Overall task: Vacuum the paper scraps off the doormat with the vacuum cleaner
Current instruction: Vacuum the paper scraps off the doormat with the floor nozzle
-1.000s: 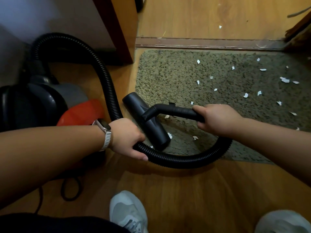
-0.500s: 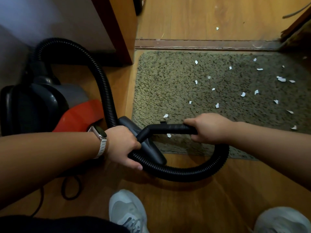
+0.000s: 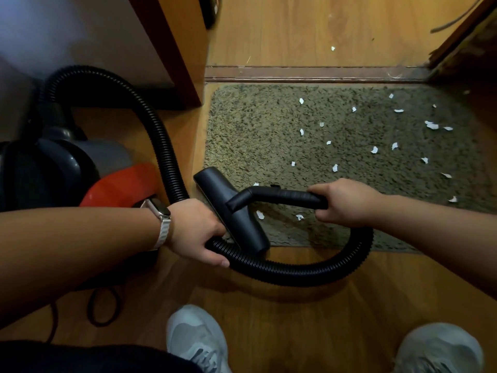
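A vacuum cleaner's black floor nozzle (image 3: 231,210) was pictured lying across the near left corner of an olive doormat (image 3: 258,130), its bent handle tube (image 3: 282,196) wrapped tightly by the right hand (image 3: 347,203), while the left hand (image 3: 196,230) was closed around the ribbed hose (image 3: 166,146) just behind the nozzle. The red and black canister (image 3: 80,176) was seen on the wooden floor (image 3: 269,305) to the left, beside a dark-edged door frame (image 3: 172,47). White paper scraps (image 3: 373,149) were scattered over the mat, most of them toward the far right, with two (image 3: 259,214) lying just beside the nozzle and one stray piece (image 3: 333,48) beyond the threshold strip (image 3: 322,74). The step in hand was judged to be best done with the nozzle mouth kept flat on the pile and drawn in slow, overlapping passes toward the right, the hose slack being fed by the left hand so that the loop under the right wrist would not drag scraps aside; light pieces could be blown off by a tilted head. Compared with half a second earlier, the nozzle had been pushed forward from the mat's near edge onto the pile, and both hands had been carried forward with it.
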The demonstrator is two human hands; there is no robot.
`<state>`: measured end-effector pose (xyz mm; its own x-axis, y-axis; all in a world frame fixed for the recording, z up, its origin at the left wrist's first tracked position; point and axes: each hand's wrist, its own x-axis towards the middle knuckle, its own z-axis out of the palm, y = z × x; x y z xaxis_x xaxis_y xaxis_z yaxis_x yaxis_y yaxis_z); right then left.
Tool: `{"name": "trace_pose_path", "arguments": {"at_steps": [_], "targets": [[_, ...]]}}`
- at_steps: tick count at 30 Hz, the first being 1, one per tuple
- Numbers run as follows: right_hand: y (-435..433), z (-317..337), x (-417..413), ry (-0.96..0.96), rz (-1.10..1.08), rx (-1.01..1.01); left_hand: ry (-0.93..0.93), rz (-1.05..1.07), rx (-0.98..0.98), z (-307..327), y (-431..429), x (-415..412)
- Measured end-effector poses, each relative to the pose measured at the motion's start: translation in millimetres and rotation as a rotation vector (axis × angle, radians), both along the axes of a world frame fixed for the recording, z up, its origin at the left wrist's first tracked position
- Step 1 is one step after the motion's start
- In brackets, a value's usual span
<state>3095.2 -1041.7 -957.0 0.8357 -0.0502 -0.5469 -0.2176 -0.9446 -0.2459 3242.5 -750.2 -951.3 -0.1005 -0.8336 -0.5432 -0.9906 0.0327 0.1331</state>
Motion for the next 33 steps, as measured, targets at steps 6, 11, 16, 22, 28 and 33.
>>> {"name": "trace_pose_path", "arguments": {"at_steps": [6,11,16,22,28,33], "targets": [[-3.8,0.4,-2.8,0.034,-0.084,0.064,0.005,-0.01,-0.004,-3.0,-1.7,0.5],[-11.5,-0.9,-3.3,0.043,-0.147,0.08,-0.003,-0.011,-0.008,-4.2,-2.9,-0.1],[-14.4,-0.7,-2.6,0.027,-0.156,0.029,0.003,-0.007,-0.022,-4.6,-5.1,0.2],[-11.6,1.1,-3.5,-0.012,-0.108,0.015,-0.005,-0.024,-0.036,-9.0,-3.1,1.6],[4.8,2.4,3.7,-0.058,0.053,0.032,0.011,-0.031,-0.047,-14.1,3.5,3.2],[20.3,-3.7,3.8,-0.005,0.14,0.045,0.013,-0.038,-0.004,-13.2,10.6,2.2]]}}
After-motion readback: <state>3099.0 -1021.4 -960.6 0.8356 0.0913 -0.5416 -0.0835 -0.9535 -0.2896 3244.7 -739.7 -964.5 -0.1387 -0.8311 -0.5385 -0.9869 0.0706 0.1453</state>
